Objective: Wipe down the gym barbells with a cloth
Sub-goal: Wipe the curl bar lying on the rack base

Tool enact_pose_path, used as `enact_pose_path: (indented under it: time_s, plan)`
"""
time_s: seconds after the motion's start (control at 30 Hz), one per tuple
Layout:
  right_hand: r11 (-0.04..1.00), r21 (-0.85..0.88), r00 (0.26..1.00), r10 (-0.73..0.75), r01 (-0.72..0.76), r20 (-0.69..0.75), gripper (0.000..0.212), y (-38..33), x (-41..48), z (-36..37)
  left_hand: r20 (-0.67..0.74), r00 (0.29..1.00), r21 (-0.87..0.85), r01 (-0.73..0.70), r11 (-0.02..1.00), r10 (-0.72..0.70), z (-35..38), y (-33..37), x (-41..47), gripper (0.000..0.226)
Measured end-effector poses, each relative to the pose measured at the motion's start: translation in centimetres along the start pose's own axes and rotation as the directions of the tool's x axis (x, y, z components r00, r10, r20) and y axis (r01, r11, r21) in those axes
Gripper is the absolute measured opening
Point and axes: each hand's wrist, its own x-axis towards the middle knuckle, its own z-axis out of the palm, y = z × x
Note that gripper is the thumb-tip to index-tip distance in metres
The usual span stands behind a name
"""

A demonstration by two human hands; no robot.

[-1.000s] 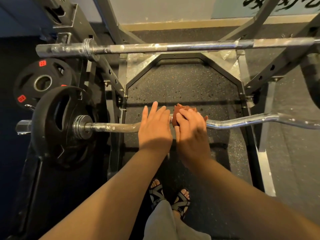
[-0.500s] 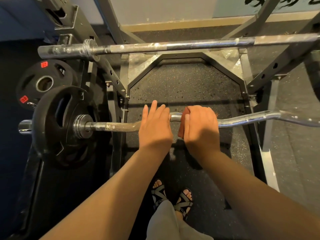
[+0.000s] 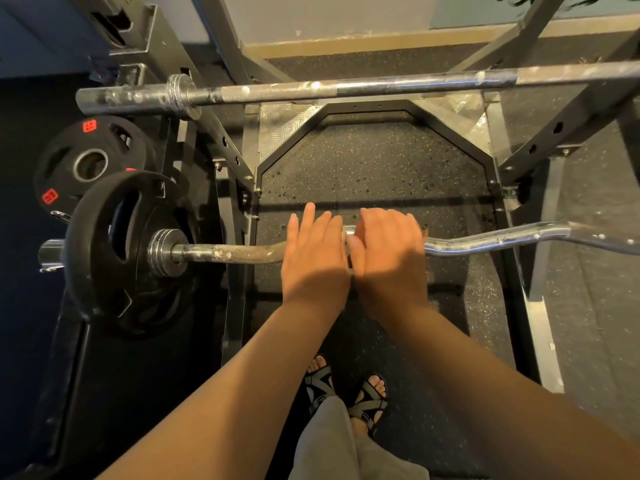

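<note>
Mid-wipe on the EZ curl bar (image 3: 235,252), centre frame. The left hand (image 3: 313,261) rests flat, steadying it. The right hand (image 3: 389,254) curls round it, cloth hidden beneath. The next move is probably a slide toward frame right.

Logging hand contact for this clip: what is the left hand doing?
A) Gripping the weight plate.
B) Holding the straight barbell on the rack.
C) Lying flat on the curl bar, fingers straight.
C: the left hand lies on the EZ curl bar with fingers straight, apart from the weight plate.
</note>
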Motion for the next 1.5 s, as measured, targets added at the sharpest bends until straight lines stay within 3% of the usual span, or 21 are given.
enact_pose_path:
  time_s: [0.07, 0.13, 0.27, 0.33, 0.43, 0.53, 0.6, 0.73, 0.8, 0.87, 0.97, 1.03, 1.13, 1.2, 1.3, 1.4, 1.5]
  plan:
    - [0.99, -0.026, 0.989, -0.137, 0.139, 0.047, 0.04, 0.4, -0.1, 0.4, 0.002, 1.0, 0.035, -0.007, 0.999, 0.007, 0.2, 0.0, 0.0, 0.055]
    - [0.973, -0.077, 0.973, -0.212, 0.22, 0.094, 0.042, 1.9, 0.0, -0.4, -0.015, 1.0, 0.029, -0.02, 0.999, 0.02, 0.4, -0.1, -0.1, 0.054]
    - [0.99, -0.113, 0.996, 0.08, -0.084, -0.034, 0.027, 2.8, -0.7, -1.8, -0.06, 0.998, -0.032, -0.012, 0.999, 0.01, 0.5, -0.2, -0.3, 0.047]
    - [0.981, -0.084, 0.984, 0.173, -0.176, -0.037, 0.03, 1.4, -0.9, -0.9, -0.063, 0.998, -0.045, -0.012, 0.999, 0.009, 0.5, 0.0, -0.4, 0.048]
    - [0.994, -0.108, 0.999, 0.012, -0.007, 0.048, 0.048, 0.0, -1.1, 0.5, -0.055, 0.998, -0.005, -0.032, 0.999, 0.032, 0.5, -0.1, -0.6, 0.055]
    - [0.984, -0.078, 0.986, -0.154, 0.159, 0.07, 0.046, 2.1, -0.9, -0.4, -0.086, 0.994, -0.013, -0.071, 0.997, 0.069, 0.8, -0.5, -0.9, 0.054]
    - [0.99, -0.115, 0.996, -0.072, 0.078, 0.057, 0.046, 3.4, -1.5, -1.4, -0.126, 0.99, -0.048, -0.077, 0.996, 0.07, 1.0, -0.6, -1.0, 0.049]
    - [0.958, -0.175, 0.974, 0.228, -0.226, -0.008, 0.052, 1.5, -2.1, -0.9, -0.139, 0.989, -0.092, -0.071, 0.993, 0.058, 0.9, -0.9, -1.2, 0.048]
    - [0.942, -0.201, 0.96, 0.278, -0.271, 0.01, 0.048, -0.4, -1.2, 0.4, -0.134, 0.989, -0.095, -0.074, 0.993, 0.061, 0.8, -1.2, -1.3, 0.048]
    - [0.959, -0.215, 0.977, 0.203, -0.185, 0.067, 0.045, -1.6, -0.5, 1.1, -0.12, 0.991, -0.097, -0.069, 0.993, 0.057, 0.7, -1.4, -1.2, 0.049]
    - [0.987, -0.135, 0.991, -0.064, 0.081, 0.121, 0.045, -0.5, -0.7, 0.4, -0.108, 0.992, -0.082, -0.08, 0.993, 0.071, 0.5, -1.5, -1.1, 0.051]
    - [0.988, -0.091, 0.988, -0.12, 0.129, 0.095, 0.038, 1.7, -1.0, -0.7, -0.1, 0.993, -0.1, -0.08, 0.992, 0.07, 0.4, -1.6, -1.0, 0.05]
    - [0.967, -0.198, 0.986, 0.166, -0.161, 0.007, 0.043, 2.1, -1.8, -1.0, -0.101, 0.993, -0.12, -0.073, 0.99, 0.061, 0.5, -1.8, -1.1, 0.048]
    - [0.954, -0.123, 0.962, 0.269, -0.272, -0.044, 0.039, 0.5, -1.7, 0.1, -0.096, 0.994, -0.116, -0.065, 0.991, 0.054, 0.4, -1.6, -1.0, 0.049]
    - [0.996, -0.018, 0.996, 0.084, -0.085, -0.026, 0.026, -1.6, -0.4, 1.0, -0.03, 0.998, -0.05, -0.057, 0.997, 0.055, 0.2, -1.6, -0.7, 0.054]
    - [0.985, -0.093, 0.989, -0.145, 0.148, 0.038, 0.037, -0.7, -0.2, 0.8, -0.067, 0.992, -0.022, -0.11, 0.994, 0.109, 0.4, -1.8, -0.8, 0.056]
    - [0.983, -0.123, 0.986, -0.125, 0.139, 0.113, 0.031, 0.5, 0.1, 0.5, -0.168, 0.974, -0.005, -0.156, 0.988, 0.153, 1.2, -2.1, -1.1, 0.051]
